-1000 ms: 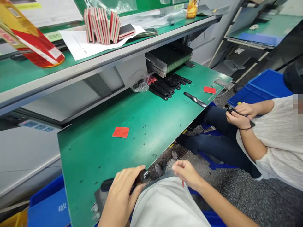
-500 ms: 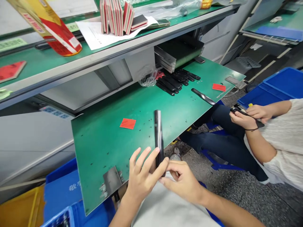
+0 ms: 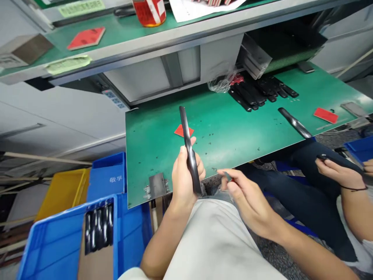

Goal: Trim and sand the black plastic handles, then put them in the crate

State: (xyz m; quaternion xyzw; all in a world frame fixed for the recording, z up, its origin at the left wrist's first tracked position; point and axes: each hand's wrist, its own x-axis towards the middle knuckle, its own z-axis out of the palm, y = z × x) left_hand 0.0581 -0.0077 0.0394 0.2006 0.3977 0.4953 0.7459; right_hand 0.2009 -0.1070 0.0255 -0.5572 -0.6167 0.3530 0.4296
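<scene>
Upright in my left hand [image 3: 182, 177] is a long, glossy black curved strip [image 3: 190, 157], with the fingers wrapped round its lower half. My right hand [image 3: 249, 198] is off to the right of it, apart from the strip. Thumb and fingers there pinch a small dark grey piece [image 3: 227, 177], mostly hidden and slightly blurred. Behind the strip, a red square pad [image 3: 180, 130] lies on the green table [image 3: 151, 149]. A similar black strip [image 3: 295, 122] rests near the table's right front edge.
Several black strips [image 3: 247, 93] are piled under the shelf [image 3: 140, 50]. A blue bin [image 3: 55, 233] at lower left holds more strips on cardboard. A grey metal plate [image 3: 157, 184] sits at the table's front left. To the right, a co-worker's hand [image 3: 338, 173] holds a dark part.
My hands have parted: the left now grips the black strip alone, and the right has moved away with a small piece. The view has swung left, bringing the blue bin in.
</scene>
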